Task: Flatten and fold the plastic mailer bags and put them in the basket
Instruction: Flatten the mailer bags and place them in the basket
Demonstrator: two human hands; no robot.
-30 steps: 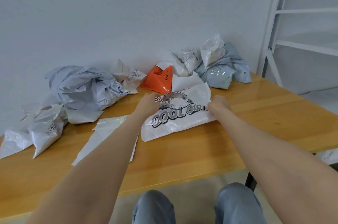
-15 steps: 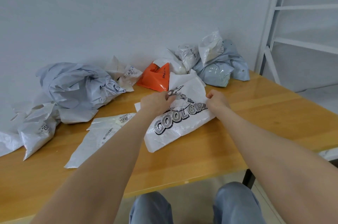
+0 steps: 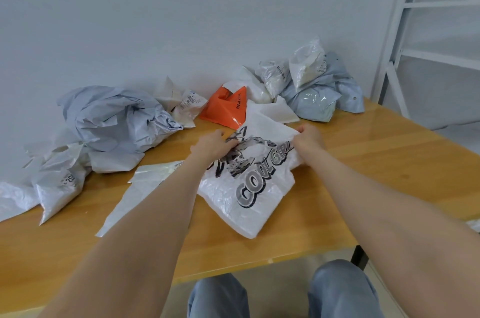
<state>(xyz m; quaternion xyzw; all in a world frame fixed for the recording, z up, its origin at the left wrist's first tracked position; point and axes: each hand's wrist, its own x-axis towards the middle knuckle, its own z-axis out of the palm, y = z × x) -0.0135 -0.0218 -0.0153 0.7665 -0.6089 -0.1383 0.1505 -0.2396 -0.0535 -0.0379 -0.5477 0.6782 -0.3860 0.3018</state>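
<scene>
The fingers of the left hand (image 3: 213, 146) are curled down into the plastic and grip the white mailer bag (image 3: 249, 193) in the printed area, at its far left part. The right hand (image 3: 309, 139) has its fingers bent too and pinches the far right edge of the same bag, where the plastic is bunched up a little. The bag lies on the wooden table (image 3: 389, 161) in the middle, between the two forearms. It is wrinkled and only partly flat, with the black words "COOL GIRL" across it and its near corner pointing to the table's near edge. Just to the left, partly under the left forearm, lies a flat white bag (image 3: 145, 187) with a small label. Just beyond the hands, an orange bag (image 3: 223, 112) stands crumpled, touching a folded white piece next to it. Further left there is a big crumpled grey bag (image 3: 114, 123), and near the left border a small white bag (image 3: 59, 187) with a printed label. At the far right of the table, a pile of grey-blue bags (image 3: 317, 102) rests against the wall (image 3: 181, 19), with two shiny white bags (image 3: 306, 65) on top of it. A white metal rack (image 3: 400, 32) stands to the right of the table. Below the near edge, the person's knees (image 3: 337, 291) in blue-grey trousers are visible
</scene>
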